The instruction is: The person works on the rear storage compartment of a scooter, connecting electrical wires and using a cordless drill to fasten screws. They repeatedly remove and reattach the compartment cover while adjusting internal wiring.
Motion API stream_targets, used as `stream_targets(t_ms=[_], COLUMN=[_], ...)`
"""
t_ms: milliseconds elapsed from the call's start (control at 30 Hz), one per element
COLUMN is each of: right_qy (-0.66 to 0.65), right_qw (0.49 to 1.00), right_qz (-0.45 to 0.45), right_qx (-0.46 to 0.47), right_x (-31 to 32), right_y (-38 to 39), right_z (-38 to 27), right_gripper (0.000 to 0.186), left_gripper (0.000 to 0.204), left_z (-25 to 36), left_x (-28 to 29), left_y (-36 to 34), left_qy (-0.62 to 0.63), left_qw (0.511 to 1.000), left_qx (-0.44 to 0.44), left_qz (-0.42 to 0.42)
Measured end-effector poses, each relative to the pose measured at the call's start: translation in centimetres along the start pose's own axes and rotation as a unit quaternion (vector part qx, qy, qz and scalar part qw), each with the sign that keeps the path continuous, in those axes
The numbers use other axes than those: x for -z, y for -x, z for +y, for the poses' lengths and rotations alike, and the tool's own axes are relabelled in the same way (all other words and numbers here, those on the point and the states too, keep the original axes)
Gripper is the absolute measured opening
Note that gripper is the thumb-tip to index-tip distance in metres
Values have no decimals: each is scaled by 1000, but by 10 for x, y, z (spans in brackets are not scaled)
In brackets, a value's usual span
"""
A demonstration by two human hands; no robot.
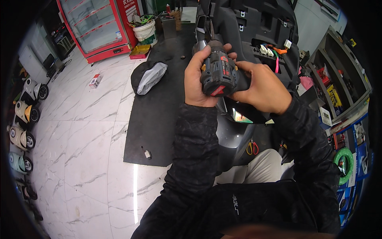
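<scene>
A dark grey and red cordless drill is held up in front of me, its chuck end pointing away. My left hand is closed around the left side of its body, thumb near the front. From the right, my right hand is closed on it low down; part of the grip is hidden behind that hand. Beyond the drill stands a vehicle's black plastic body panel. White wire connectors, with orange and pink wires, stick out of it. Beneath my hands lies a glossy grey body part.
Yellow-and-red-handled pliers or scissors lie near my knee. A black bag rests on the dark mat. Farther off stand a red glass-door cooler and a white bucket. Small scooters line the left; shelving is at right.
</scene>
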State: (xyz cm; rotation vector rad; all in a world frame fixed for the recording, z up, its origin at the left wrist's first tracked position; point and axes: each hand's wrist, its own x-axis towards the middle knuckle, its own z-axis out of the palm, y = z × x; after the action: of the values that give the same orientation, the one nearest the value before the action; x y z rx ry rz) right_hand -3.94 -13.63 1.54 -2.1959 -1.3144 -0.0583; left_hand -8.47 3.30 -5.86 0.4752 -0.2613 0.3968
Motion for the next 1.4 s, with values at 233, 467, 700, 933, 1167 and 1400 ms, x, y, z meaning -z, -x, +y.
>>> stream_targets(t_ms=[233, 467, 700, 933, 1167, 1400], right_qy=[-29, 0, 11, 21, 28, 15], right_qw=[1000, 1000, 1000, 999, 999, 1000], right_qz=[-4, -1, -2, -15, -13, 16], right_qx=[-6, -16, -23, -39, -28, 0], right_x=[4, 7, 9, 10, 12, 4], right_y=[-7, -8, -7, -10, -12, -14], right_z=[-4, -2, -2, -3, 2, 6], right_gripper=[53, 52, 50, 50, 55, 58], left_gripper=[49, 36, 34, 35, 39, 35], left_z=[15, 10, 8, 5, 1, 7], left_x=[-12, -21, -21, -16, -17, -17], left_y=[15, 15, 15, 11, 9, 4], left_qy=[-8, 17, 4, 9, 7, -34], left_qw=[1000, 1000, 1000, 1000, 1000, 999], left_qx=[2, 10, 14, 3, -7, 1], left_qz=[-22, 7, 13, 13, 17, -10])
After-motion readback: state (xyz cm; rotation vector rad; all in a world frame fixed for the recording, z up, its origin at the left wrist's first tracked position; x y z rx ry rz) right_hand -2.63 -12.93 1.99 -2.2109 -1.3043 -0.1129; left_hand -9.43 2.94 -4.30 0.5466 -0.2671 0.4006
